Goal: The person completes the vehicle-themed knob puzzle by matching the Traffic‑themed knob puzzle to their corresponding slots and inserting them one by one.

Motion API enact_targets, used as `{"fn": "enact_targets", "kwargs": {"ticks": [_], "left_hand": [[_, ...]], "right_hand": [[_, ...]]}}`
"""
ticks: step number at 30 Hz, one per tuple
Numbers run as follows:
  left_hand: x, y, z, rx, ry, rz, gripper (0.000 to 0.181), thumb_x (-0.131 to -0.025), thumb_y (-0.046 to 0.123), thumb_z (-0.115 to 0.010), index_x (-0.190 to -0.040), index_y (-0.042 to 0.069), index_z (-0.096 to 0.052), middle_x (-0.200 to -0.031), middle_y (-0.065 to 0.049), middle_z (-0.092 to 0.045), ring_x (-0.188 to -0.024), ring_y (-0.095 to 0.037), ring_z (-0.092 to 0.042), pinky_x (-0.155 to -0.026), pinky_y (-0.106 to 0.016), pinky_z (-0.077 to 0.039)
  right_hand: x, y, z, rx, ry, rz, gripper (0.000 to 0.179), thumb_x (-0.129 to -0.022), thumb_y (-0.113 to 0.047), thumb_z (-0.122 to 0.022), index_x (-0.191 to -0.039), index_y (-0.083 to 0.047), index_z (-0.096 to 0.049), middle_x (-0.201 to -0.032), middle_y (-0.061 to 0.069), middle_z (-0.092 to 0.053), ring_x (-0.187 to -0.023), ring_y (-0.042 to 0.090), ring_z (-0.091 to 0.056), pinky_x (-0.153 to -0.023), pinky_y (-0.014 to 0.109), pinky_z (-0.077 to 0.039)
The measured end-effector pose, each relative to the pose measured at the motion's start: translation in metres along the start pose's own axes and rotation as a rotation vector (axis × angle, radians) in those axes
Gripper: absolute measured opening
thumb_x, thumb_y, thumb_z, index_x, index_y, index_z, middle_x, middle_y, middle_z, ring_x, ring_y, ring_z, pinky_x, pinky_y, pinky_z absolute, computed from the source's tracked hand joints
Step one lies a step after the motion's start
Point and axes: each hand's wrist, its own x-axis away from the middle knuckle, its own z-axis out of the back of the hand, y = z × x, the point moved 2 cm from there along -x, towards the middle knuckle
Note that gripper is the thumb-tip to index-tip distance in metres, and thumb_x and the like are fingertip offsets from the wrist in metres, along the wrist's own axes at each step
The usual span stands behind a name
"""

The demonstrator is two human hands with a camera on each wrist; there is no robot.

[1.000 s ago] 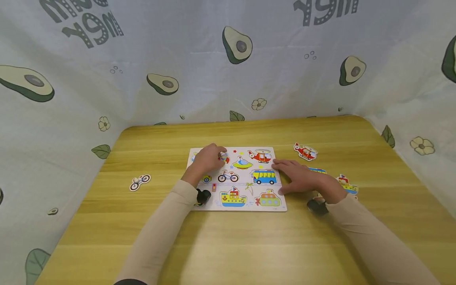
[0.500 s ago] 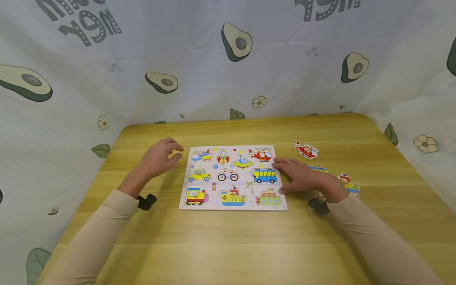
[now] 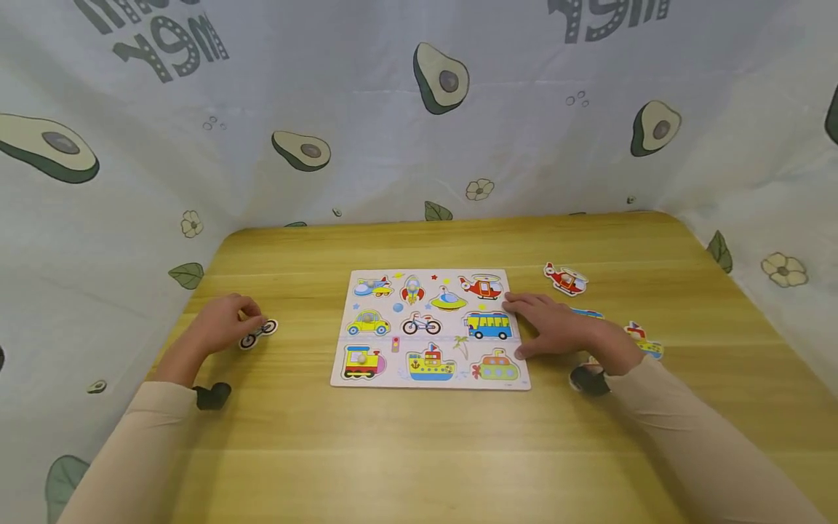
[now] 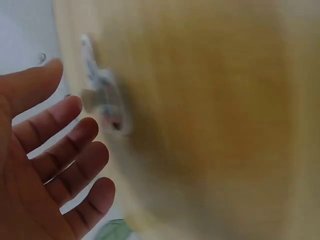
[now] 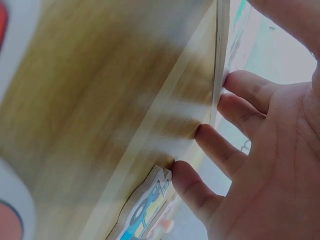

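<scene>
A bicycle puzzle piece (image 3: 263, 331) lies on the table at the left. Over its near end is my left hand (image 3: 222, 324), thumb and fingers spread apart. In the left wrist view, the fingertips (image 4: 74, 103) are close to the blurred bicycle piece (image 4: 111, 100) and its knob, with no grip on it. A white puzzle board (image 3: 396, 372) with vehicle pictures lies mid-table; train, car, plane and rocket show knobs. My right hand (image 3: 553, 324) rests at its right edge, and fingertips touch the board's side (image 5: 218, 65) and the tabletop.
Right of the board lie a helicopter piece (image 3: 566, 279), a bus piece (image 3: 587, 314) partly behind the right hand, and a boat piece (image 3: 646, 343). Other pieces are partly hidden by the right wrist. An avocado-print cloth (image 3: 366, 182) hangs behind the wooden table (image 3: 419, 451).
My left hand has moved from the rocket on the board leftward to the bicycle piece, leaving the rocket in its slot. The right hand has stayed at the board's edge.
</scene>
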Motion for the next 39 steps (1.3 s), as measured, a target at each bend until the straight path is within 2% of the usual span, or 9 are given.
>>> {"fn": "enact_targets", "kwargs": {"ticks": [3,7,12,16,25,32,36,39], "left_hand": [[0.003,-0.009,-0.005,0.067,-0.005,0.027,0.033,-0.093,0.028,-0.068,-0.103,-0.003,-0.069,-0.102,-0.021,-0.068,-0.087,-0.031,-0.065,-0.070,-0.037,-0.053],[0.008,-0.014,-0.007,0.122,0.037,0.049,0.036,-0.091,0.026,-0.070,-0.107,-0.006,-0.067,-0.106,-0.024,-0.067,-0.091,-0.033,-0.064,-0.075,-0.037,-0.052],[0.018,-0.016,-0.011,0.157,0.018,0.085,0.028,-0.090,0.022,-0.070,-0.100,-0.004,-0.065,-0.095,-0.018,-0.068,-0.080,-0.021,-0.059,-0.069,-0.031,-0.048],[0.023,-0.017,-0.013,0.165,-0.001,0.118,0.021,-0.091,0.018,-0.068,-0.094,-0.002,-0.064,-0.087,-0.013,-0.066,-0.075,-0.015,-0.055,-0.066,-0.029,-0.044],[0.021,-0.014,-0.015,0.185,-0.024,0.142,0.023,-0.093,0.021,-0.067,-0.098,-0.002,-0.064,-0.090,-0.013,-0.067,-0.075,-0.013,-0.056,-0.067,-0.028,-0.046],[0.022,-0.015,-0.011,0.155,0.020,0.137,0.022,-0.093,0.021,-0.066,-0.097,-0.001,-0.064,-0.090,-0.013,-0.067,-0.077,-0.015,-0.056,-0.066,-0.028,-0.044],[0.020,-0.007,-0.008,0.182,0.049,0.132,0.023,-0.093,0.022,-0.066,-0.100,0.000,-0.064,-0.098,-0.017,-0.068,-0.080,-0.016,-0.060,-0.065,-0.028,-0.047],[0.017,0.008,-0.004,0.198,0.075,0.103,0.024,-0.093,0.023,-0.066,-0.102,0.001,-0.064,-0.104,-0.019,-0.068,-0.087,-0.022,-0.064,-0.065,-0.028,-0.049]], "right_hand": [[0.001,0.000,0.000,0.000,0.002,-0.006,0.090,-0.082,-0.046,-0.076,-0.151,-0.005,-0.037,-0.161,0.020,-0.028,-0.145,0.050,-0.024,-0.109,0.075,-0.026],[0.002,0.001,-0.001,-0.006,0.011,0.004,0.090,-0.081,-0.045,-0.076,-0.151,-0.004,-0.038,-0.161,0.020,-0.029,-0.144,0.050,-0.026,-0.108,0.075,-0.027],[0.004,0.002,-0.003,-0.004,0.003,-0.005,0.091,-0.080,-0.046,-0.077,-0.151,-0.004,-0.037,-0.161,0.020,-0.028,-0.143,0.051,-0.026,-0.107,0.075,-0.028],[0.005,0.002,-0.003,-0.009,0.005,-0.005,0.091,-0.081,-0.046,-0.077,-0.151,-0.004,-0.037,-0.161,0.020,-0.028,-0.144,0.051,-0.025,-0.106,0.076,-0.028],[0.003,0.002,-0.003,-0.014,0.004,-0.003,0.090,-0.082,-0.045,-0.077,-0.151,-0.004,-0.037,-0.162,0.019,-0.028,-0.145,0.049,-0.025,-0.107,0.076,-0.027],[0.001,0.001,-0.002,-0.011,0.014,0.019,0.089,-0.082,-0.044,-0.076,-0.151,-0.004,-0.037,-0.161,0.020,-0.028,-0.145,0.049,-0.025,-0.109,0.074,-0.027],[0.001,0.000,-0.001,-0.010,0.020,0.022,0.089,-0.082,-0.044,-0.076,-0.151,-0.003,-0.038,-0.161,0.020,-0.028,-0.145,0.049,-0.025,-0.109,0.074,-0.026],[0.002,0.000,-0.001,-0.014,0.020,0.020,0.089,-0.082,-0.044,-0.076,-0.151,-0.003,-0.037,-0.161,0.020,-0.028,-0.145,0.049,-0.025,-0.109,0.074,-0.026]]}}
